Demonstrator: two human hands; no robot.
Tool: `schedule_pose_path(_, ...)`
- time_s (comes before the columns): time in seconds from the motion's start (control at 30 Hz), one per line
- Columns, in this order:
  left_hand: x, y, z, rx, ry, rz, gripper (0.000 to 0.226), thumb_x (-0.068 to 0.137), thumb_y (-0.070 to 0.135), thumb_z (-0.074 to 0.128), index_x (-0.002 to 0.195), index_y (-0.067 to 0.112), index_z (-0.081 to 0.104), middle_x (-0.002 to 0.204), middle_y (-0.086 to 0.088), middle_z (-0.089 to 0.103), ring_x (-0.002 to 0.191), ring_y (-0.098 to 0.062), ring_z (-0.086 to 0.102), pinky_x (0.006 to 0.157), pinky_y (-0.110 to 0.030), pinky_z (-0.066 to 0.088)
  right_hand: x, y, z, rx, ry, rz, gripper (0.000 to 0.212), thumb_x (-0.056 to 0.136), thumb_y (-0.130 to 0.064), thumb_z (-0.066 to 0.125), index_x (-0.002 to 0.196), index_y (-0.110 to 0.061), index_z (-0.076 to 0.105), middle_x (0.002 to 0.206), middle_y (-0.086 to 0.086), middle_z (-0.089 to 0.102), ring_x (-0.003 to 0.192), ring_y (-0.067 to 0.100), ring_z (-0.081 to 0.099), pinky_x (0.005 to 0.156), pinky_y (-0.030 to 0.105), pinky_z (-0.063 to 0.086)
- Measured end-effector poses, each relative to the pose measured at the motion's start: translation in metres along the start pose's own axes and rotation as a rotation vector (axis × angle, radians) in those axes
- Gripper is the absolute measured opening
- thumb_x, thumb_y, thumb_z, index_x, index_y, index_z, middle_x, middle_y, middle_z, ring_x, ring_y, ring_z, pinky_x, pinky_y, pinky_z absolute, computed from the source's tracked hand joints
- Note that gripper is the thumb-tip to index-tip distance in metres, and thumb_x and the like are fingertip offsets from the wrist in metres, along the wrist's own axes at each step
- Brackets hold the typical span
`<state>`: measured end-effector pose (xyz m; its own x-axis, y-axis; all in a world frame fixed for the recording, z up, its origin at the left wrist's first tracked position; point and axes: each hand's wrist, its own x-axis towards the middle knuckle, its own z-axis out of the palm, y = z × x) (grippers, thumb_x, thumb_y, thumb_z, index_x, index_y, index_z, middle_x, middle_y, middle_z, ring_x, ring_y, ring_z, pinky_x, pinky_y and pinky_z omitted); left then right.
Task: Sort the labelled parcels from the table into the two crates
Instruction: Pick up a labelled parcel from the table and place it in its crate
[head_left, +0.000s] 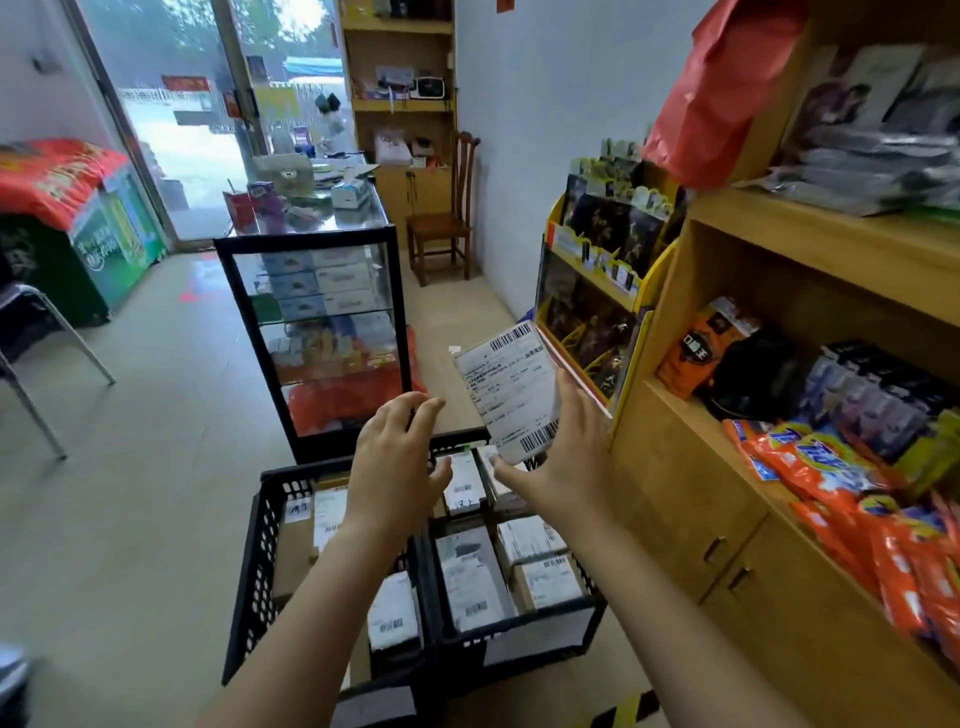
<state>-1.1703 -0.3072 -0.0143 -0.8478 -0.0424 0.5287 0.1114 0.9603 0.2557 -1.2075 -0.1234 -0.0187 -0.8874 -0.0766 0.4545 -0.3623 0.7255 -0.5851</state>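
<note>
Up in the air above the right crate (540, 644), the parcel (511, 389) stands nearly upright and slightly tilted, its white label with barcodes at top and bottom facing the camera. The right hand (566, 457) grips it from behind, with the thumb curled round its lower edge and the fingers hidden at the back. Just beside it, apart from the parcel, the left hand (397, 457) hovers palm down with its fingers (415, 410) straight and loosely spread, holding nothing. Below both hands the left crate (260, 545) and the right crate sit side by side on the floor (156, 467), each holding several labelled boxes (470, 582). Beyond the crates stands a glass cabinet (311, 332) of stock, and a wooden shelf (779, 249) with orange packets (831, 478) runs along the right.
</note>
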Motion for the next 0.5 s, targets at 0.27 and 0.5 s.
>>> schedule_pose_path(0.27,0.057,-0.052,0.071,0.002,-0.097,-0.018,0.067,0.065,0.018,0.084,0.126,0.007,0.058,0.122,-0.011,0.059,0.112,-0.032,0.057,0.094,-0.045,0.048,0.06,0.045,0.068,0.021,-0.151,0.018,0.116,0.065,-0.05,0.081,0.153,-0.025,0.009,0.152,-0.004,0.023,0.142,0.019,0.021,0.114,0.042,0.032)
schedule_pose_path(0.5,0.046,-0.074,0.142,-0.129,-0.33,-0.13,0.085,0.077,0.022,0.077,0.149,0.012,0.032,0.144,-0.011,0.043,0.132,-0.03,0.04,0.109,-0.04,0.034,0.058,0.098,0.126,0.066,-0.414,0.069,0.114,0.062,-0.038,0.084,0.153,-0.021,0.017,0.15,-0.006,0.024,0.137,0.015,0.023,0.109,0.03,0.027)
